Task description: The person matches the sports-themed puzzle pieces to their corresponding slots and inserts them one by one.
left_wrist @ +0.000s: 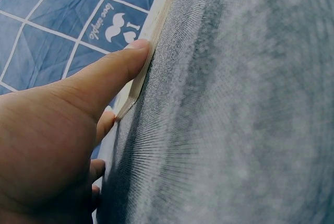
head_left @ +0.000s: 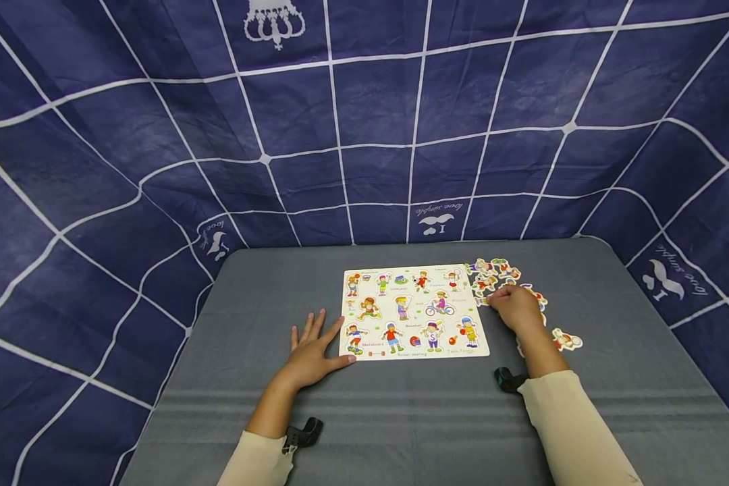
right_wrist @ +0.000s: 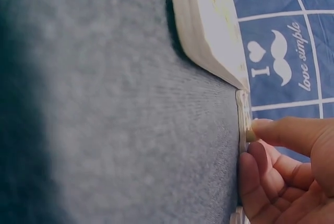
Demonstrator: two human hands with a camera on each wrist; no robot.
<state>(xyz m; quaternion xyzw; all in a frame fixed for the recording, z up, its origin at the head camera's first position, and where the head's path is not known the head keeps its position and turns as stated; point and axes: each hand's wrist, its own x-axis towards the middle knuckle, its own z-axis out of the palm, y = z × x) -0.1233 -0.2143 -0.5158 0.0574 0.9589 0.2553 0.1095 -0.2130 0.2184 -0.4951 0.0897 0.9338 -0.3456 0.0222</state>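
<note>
A white wooden puzzle board [head_left: 413, 310] printed with sporting children lies at the middle of the grey table [head_left: 613, 378]. My left hand [head_left: 312, 347] lies flat on the cloth beside the board's near left corner. In the left wrist view its thumb [left_wrist: 120, 62] presses against the board's edge [left_wrist: 156, 20]. My right hand [head_left: 513, 307] is just right of the board, among loose puzzle pieces [head_left: 492, 273]. In the right wrist view its thumb and fingers [right_wrist: 282, 135] pinch one thin puzzle piece [right_wrist: 243, 119] standing on edge next to the board [right_wrist: 209, 20].
Several cut-out figures lie scattered right of the board, and one puzzle piece [head_left: 566, 339] sits nearer me. A dark blue cloth with a white grid [head_left: 364, 135] hangs behind and around the table. Black wrist mounts [head_left: 304, 432] show at both sleeves.
</note>
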